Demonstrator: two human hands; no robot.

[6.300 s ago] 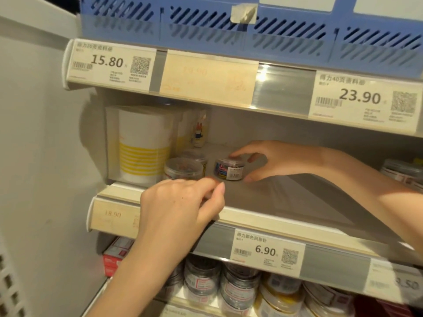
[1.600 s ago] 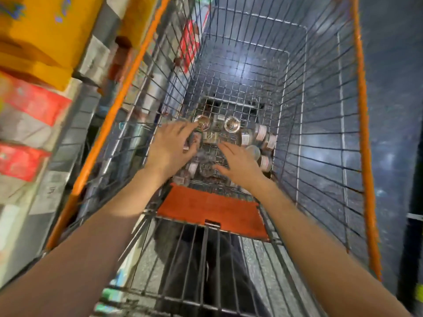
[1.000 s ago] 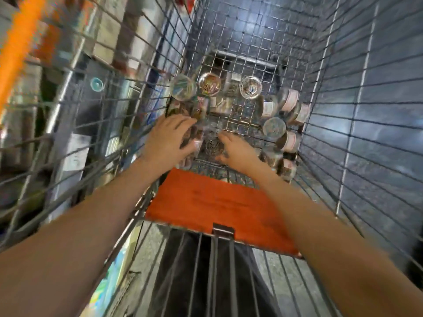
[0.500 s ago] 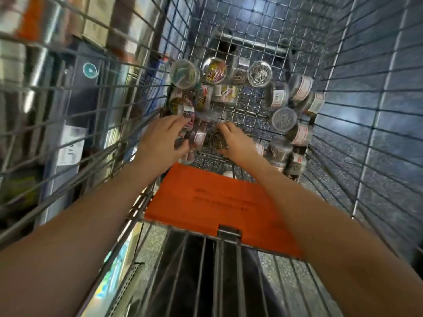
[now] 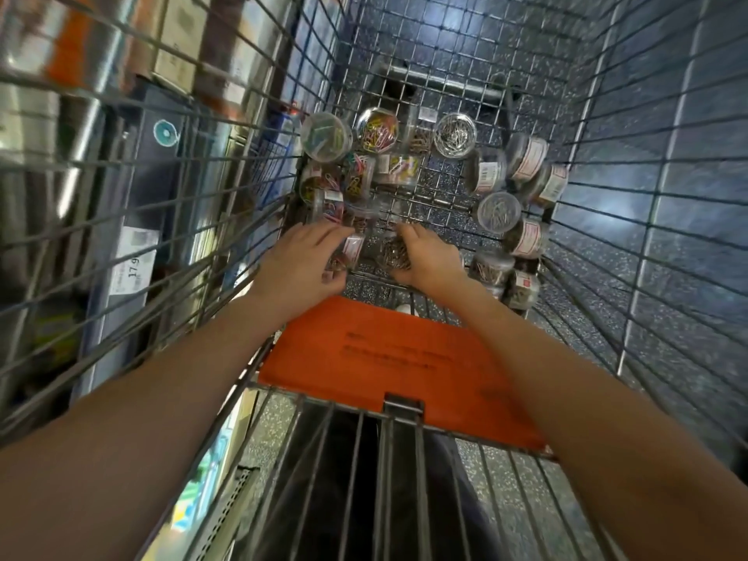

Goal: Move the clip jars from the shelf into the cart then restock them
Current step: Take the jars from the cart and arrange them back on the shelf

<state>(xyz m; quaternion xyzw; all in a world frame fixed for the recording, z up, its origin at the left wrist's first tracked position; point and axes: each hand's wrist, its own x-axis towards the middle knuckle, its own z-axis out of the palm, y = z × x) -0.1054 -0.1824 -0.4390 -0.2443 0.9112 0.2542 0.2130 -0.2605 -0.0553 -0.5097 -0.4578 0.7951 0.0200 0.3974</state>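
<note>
I have both hands down in the cart point(image 5: 631, 164) just beyond the orange flap point(image 5: 388, 358), left hand point(image 5: 301, 269) and right hand point(image 5: 425, 263) each curled on a jar point(image 5: 390, 253) from the pile, so I judge restocking begins: lift them to the shelf.

Small round clear-plastic clip jars point(image 5: 455, 135) lie scattered on the mesh floor of a grey wire shopping cart point(image 5: 445, 46). Toward the cart's far end four stand upright, lids up, showing green, multicoloured, copper and silver paper clips. Along its right wall several rest on their sides, white labels showing. Near the orange plastic seat flap point(image 5: 388, 358), more copper-filled jars cluster.
</note>
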